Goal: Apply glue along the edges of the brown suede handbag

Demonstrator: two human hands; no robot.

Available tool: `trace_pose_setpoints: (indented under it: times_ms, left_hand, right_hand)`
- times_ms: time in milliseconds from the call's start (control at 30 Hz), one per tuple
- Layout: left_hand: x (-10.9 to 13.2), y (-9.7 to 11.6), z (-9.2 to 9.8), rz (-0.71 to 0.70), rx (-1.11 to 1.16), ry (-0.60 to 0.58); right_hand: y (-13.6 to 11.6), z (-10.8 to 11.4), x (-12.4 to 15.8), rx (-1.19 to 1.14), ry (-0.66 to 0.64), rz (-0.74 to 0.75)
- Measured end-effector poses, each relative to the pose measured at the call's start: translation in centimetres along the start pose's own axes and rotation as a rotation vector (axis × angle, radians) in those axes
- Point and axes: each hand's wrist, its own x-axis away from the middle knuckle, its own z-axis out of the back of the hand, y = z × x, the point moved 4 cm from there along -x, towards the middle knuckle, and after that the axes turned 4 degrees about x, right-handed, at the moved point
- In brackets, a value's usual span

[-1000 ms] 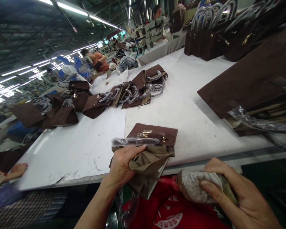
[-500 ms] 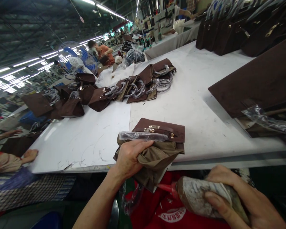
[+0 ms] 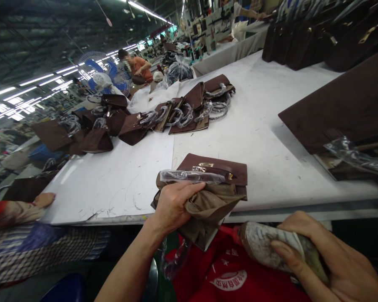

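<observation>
My left hand (image 3: 175, 205) is closed on the olive lining of a brown handbag (image 3: 233, 170) at the table's front edge. The bag has gold hardware and a plastic-wrapped handle (image 3: 192, 176); its lining (image 3: 216, 201) is bunched and turned outward. A second wrapped handle (image 3: 176, 260) hangs below. Lower right, my right hand (image 3: 299, 247) grips a stained bottle (image 3: 266, 245) with a red nozzle, pointing left toward the bag's lower corner. The nozzle's tip blends into the red apron (image 3: 227, 272), so contact cannot be made out.
Brown bags (image 3: 132, 128) with wrapped handles lie across the back of the white table (image 3: 145, 172). More bags (image 3: 302, 46) stand back right, and a large brown piece (image 3: 340, 105) lies at the right. At the left edge rests another person's hand (image 3: 44, 200). A fan (image 3: 105, 77) stands behind.
The bottle in my right hand has moved a little right and up, away from the bag's corner. My left hand keeps its hold. At left, the other person's farther hand has gone from view.
</observation>
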Motion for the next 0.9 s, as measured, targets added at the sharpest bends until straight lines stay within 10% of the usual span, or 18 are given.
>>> trace_pose_setpoints:
  times_ms: [533, 700, 900]
  left_hand:
    - [-0.1, 0.0, -0.1, 0.002, -0.015, -0.017]
    - [-0.7, -0.1, -0.1, 0.027, 0.006, -0.017]
    - [-2.7, -2.8, 2.3, 0.218, 0.077, 0.08]
  right_hand:
    - [0.7, 0.5, 0.3, -0.065, 0.001, -0.084]
    - [2.9, -0.2, 1.1, -0.186, 0.049, -0.347]
    - [7.1, -3.5, 3.4, -0.92, 0.045, -0.956]
